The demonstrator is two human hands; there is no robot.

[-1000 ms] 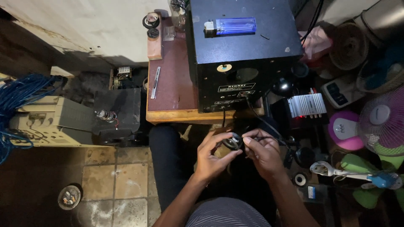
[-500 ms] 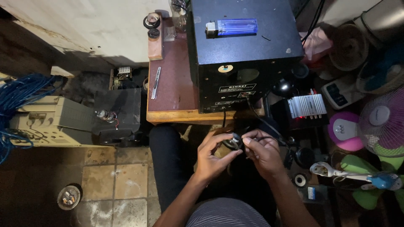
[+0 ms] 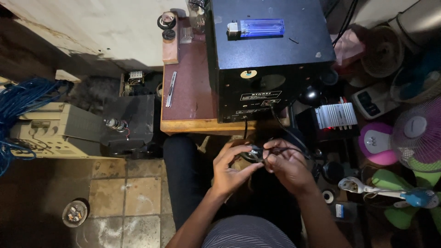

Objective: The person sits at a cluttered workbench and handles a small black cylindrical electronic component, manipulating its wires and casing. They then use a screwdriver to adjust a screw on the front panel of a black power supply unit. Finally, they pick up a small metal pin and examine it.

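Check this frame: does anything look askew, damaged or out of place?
A blue lighter lies loose on top of the black box, an odd spot. Blue cable spills in a tangle at far left. Both hands hold a small round part; no damage visible.

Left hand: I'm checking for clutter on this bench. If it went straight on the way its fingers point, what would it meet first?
The left hand points up and right, so it would probably first meet the small dark round part it already pinches, then the right hand. Depth is unclear.

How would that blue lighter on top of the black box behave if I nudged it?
The blue lighter looks like light, smooth plastic lying flat, so it would probably slide, not roll. The black box top seems level, so it likely stays unless pushed past an edge.
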